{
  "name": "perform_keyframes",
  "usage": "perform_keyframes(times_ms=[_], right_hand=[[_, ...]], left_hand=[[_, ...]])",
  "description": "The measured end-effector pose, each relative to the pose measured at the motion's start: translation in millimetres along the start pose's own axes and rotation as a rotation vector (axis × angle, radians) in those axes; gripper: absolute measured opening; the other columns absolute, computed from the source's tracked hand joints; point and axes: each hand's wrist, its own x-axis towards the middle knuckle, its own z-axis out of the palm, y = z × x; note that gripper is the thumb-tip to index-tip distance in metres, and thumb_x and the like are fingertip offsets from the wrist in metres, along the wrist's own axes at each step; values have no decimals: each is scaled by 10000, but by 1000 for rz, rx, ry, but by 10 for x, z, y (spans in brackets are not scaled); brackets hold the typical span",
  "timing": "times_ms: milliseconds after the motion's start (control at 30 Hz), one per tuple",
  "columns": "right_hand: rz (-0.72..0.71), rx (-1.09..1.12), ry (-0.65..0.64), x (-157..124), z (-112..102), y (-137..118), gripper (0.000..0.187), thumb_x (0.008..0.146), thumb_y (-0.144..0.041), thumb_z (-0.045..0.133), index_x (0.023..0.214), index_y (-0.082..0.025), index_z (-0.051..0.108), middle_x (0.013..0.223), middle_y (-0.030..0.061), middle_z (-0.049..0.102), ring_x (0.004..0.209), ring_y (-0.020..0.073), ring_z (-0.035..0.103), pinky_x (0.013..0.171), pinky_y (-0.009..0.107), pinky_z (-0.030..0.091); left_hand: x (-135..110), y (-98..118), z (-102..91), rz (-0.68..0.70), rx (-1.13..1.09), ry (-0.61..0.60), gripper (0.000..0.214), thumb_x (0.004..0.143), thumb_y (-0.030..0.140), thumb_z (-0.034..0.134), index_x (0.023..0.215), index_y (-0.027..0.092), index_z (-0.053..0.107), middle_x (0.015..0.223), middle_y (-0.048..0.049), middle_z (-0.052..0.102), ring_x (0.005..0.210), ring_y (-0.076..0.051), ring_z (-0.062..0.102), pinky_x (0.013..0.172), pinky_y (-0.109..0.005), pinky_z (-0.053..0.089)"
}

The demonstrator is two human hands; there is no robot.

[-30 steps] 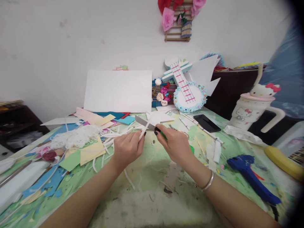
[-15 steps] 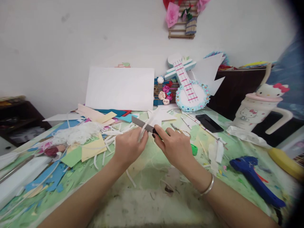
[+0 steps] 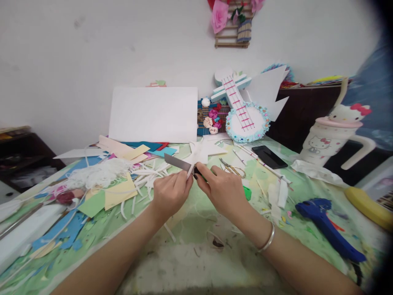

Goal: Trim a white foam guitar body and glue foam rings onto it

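Over the middle of the table, my right hand (image 3: 220,187) is closed on a knife, its fingers wrapped round a handle that is mostly hidden. The knife's broad grey blade (image 3: 177,162) points left and lies against a white strip (image 3: 199,152). My left hand (image 3: 172,191) is closed, pinching the near end of that strip between thumb and fingers. The strip runs away from me, tapering toward the white pieces behind it. Both hands are close together, nearly touching.
Paper scraps (image 3: 121,192) and tangled white strands (image 3: 100,174) cover the left side. Gold-handled scissors (image 3: 232,169), a phone (image 3: 269,157), a blue glue gun (image 3: 330,229) and a large cup (image 3: 330,139) sit at right. A white board (image 3: 153,114) and a banjo-like craft (image 3: 248,123) stand behind.
The knife blade has slid slightly left and down across the strip. My left hand has shifted a little right, closer to my right hand. The view has moved slightly.
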Motion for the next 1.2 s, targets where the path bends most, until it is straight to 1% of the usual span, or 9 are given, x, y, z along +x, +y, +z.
perform_keyframes(times_ms=[267,400,467,700,833,967,1033,1100,1200], right_hand=[[23,17,-42,7,-18,5,403,944,-468,208,1150,-335,528,680,3,584,553,102,518,492,277,137],[62,18,-60,34,2,55,412,944,-472,205,1153,-327,528,712,7,614,586,105,530,500,272,153],[81,15,-62,52,20,95,418,942,-479,205,1153,-323,529,724,7,625,598,108,534,501,269,158],[83,65,-87,83,21,166,404,941,-474,216,1159,-316,518,760,0,645,626,114,552,503,257,182],[79,57,-78,78,-3,163,409,941,-477,214,1153,-315,524,738,-6,635,605,112,539,502,261,174],[60,0,-35,46,-27,120,422,943,-471,201,1144,-318,539,692,-5,607,561,106,505,498,273,147],[36,-12,-17,28,-37,84,410,944,-463,207,1133,-328,545,665,-9,588,546,102,492,501,277,140],[19,-12,-4,17,-44,50,396,944,-456,218,1122,-330,549,652,-12,576,534,98,483,503,280,137],[19,-5,3,9,-48,23,388,942,-453,230,1105,-318,555,654,-9,576,530,94,481,503,279,132]], left_hand=[[-16,-2,10,-20,-3,-18,184,825,165,533,644,168,504,455,43,515,417,-94,520,440,-247,291],[-38,-47,18,-45,10,13,38,821,168,545,803,151,573,535,18,607,450,-100,565,458,-237,330],[-47,-82,22,-43,10,23,70,815,165,555,875,144,583,561,13,629,460,-100,576,456,-235,333],[-62,-136,34,-27,-14,32,97,808,158,555,897,146,591,570,10,639,461,-95,579,454,-231,344],[-32,-102,9,-50,5,15,77,798,164,547,841,155,610,528,19,614,448,-97,572,444,-235,332],[35,-67,-47,-216,-61,-43,108,772,224,551,824,159,620,579,9,636,479,-106,575,446,-227,335],[65,-68,-67,-280,-72,-73,118,775,253,541,746,160,608,565,8,624,461,-105,551,436,-228,317],[82,-81,-76,-260,-36,-94,170,794,246,517,659,159,573,514,10,583,435,-103,517,425,-235,281],[88,-97,-74,-151,-1,-102,223,817,203,489,602,157,531,467,19,529,426,-98,495,425,-241,244]])
